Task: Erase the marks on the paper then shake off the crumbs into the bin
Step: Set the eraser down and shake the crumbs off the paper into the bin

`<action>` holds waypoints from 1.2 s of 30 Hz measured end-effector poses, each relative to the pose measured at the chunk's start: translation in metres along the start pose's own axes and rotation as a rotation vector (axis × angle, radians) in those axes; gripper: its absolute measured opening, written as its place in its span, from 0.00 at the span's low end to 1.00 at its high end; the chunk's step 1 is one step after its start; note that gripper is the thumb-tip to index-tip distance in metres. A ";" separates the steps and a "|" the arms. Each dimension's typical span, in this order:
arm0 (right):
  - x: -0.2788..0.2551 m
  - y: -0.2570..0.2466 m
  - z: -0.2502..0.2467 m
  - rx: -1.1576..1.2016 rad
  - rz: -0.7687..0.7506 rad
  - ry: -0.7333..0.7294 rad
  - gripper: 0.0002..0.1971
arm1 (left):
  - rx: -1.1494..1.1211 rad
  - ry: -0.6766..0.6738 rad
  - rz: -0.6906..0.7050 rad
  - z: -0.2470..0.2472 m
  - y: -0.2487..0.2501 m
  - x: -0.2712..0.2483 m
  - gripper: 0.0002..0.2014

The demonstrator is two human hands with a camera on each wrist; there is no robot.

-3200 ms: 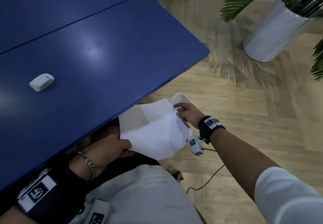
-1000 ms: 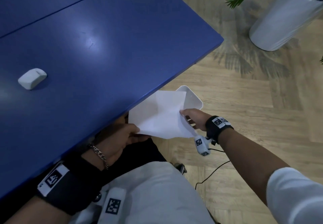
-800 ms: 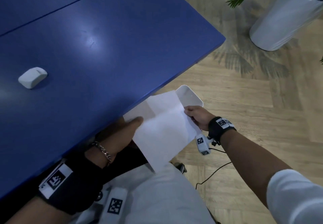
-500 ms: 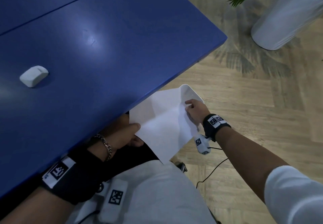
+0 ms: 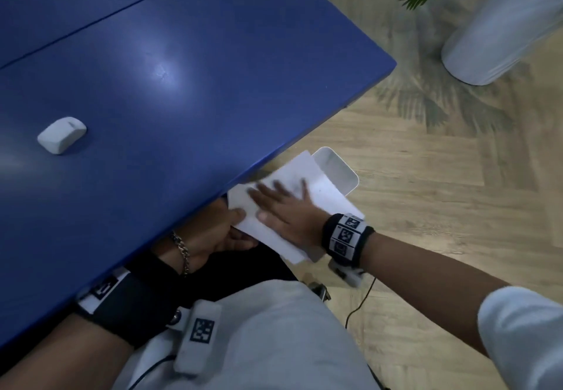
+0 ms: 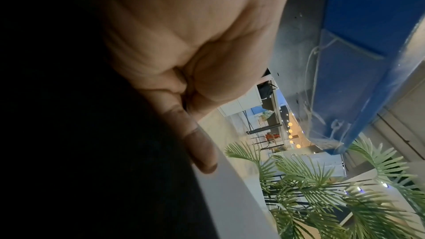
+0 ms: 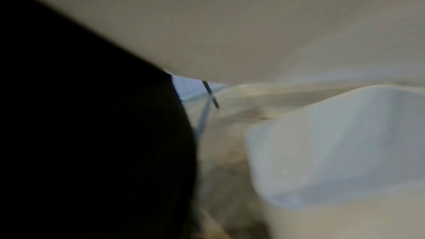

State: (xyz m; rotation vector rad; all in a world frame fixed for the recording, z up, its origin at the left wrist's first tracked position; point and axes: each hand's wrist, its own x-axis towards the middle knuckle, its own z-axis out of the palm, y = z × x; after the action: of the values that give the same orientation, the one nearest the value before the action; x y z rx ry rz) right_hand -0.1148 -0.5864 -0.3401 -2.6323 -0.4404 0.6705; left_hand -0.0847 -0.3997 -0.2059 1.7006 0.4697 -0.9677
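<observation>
From the head camera, the right hand point(image 5: 285, 207) lies flat with fingers spread on the paper point(image 5: 327, 194), held over the white bin point(image 5: 338, 167) beside the blue table point(image 5: 182, 70), while the left hand point(image 5: 213, 234) pinches its near edge. The left wrist view shows the thumb point(image 6: 195, 144) against the sheet. The right wrist view is blurred, perhaps showing the paper's underside above the bin.

Right hand point(image 5: 281, 207) spread flat; left hand point(image 5: 217, 233) seemingly pinching.

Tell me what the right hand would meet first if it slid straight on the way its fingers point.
Probably the blue table's near edge: the right hand lies flat on the paper, fingers aimed there. Depth is unclear; it might pass underneath.
</observation>
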 end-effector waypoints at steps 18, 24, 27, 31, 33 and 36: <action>-0.023 0.015 0.000 0.069 0.013 -0.070 0.31 | -0.103 -0.021 -0.008 -0.002 -0.003 -0.003 0.13; -0.006 0.096 -0.008 0.216 0.476 0.095 0.21 | -0.123 -0.044 -0.025 -0.008 -0.006 0.001 0.13; -0.001 0.100 -0.017 0.827 0.636 0.144 0.20 | -0.161 -0.047 -0.049 -0.013 -0.008 0.003 0.10; -0.014 0.108 -0.011 1.278 0.729 -0.046 0.16 | -0.218 -0.045 -0.044 -0.020 -0.009 0.002 0.04; -0.023 0.112 -0.007 1.319 0.729 -0.122 0.17 | -0.226 -0.039 -0.038 -0.023 -0.011 0.002 0.06; -0.032 0.120 -0.003 1.357 0.680 -0.135 0.15 | -0.201 -0.040 -0.017 -0.022 -0.012 0.000 0.04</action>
State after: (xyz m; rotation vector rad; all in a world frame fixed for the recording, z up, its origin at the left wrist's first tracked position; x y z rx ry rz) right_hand -0.1160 -0.7046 -0.3780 -1.3580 0.7099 0.8834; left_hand -0.0852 -0.3757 -0.2113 1.4963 0.5373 -0.9322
